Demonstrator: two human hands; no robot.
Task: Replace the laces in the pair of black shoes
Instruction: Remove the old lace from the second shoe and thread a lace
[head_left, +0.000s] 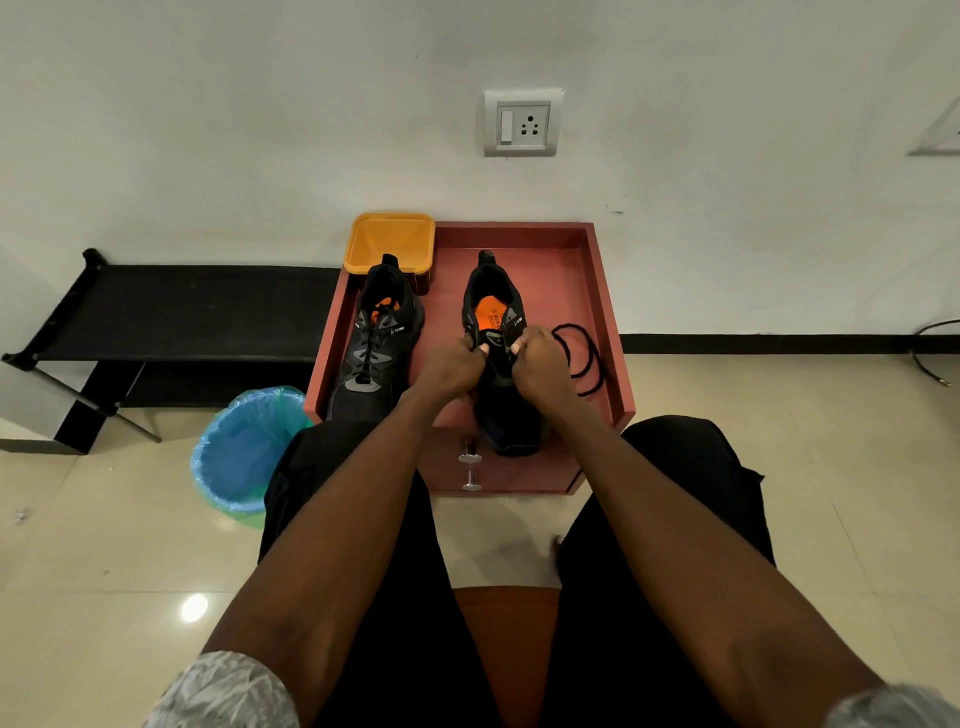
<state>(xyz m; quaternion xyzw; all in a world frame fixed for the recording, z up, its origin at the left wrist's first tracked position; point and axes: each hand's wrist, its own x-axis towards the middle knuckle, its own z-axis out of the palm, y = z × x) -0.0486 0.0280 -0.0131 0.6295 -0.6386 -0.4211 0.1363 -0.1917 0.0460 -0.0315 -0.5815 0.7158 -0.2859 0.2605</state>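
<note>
Unlaced black mesh shoe (501, 332) sat on red wooden cabinet top (561, 270), right of laced shoe (375, 343). Left hand (457, 364), right hand (540, 364) curled at eyelets, apparently pinching black cord lace (584, 358).

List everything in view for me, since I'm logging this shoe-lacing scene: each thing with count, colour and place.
Black sports shoe with lace threaded: 1, black with orange insole, left on the cabinet top.
Black sports shoe being laced: 1, black with orange insole, right on the cabinet top, under both hands.
Black round lace: 1, black, looped beside the right hand.
Reddish-brown wooden cabinet: 1, against the wall.
Orange plastic tub: 1, cabinet's back left corner.
Blue bin with green liner: 1, floor, left of the cabinet.
Black low bench: 1, along the wall, left.
White wall socket: 1, above the cabinet.
Left hand: 1, pinching at the shoe.
Right hand: 1, pinching at the shoe.
</note>
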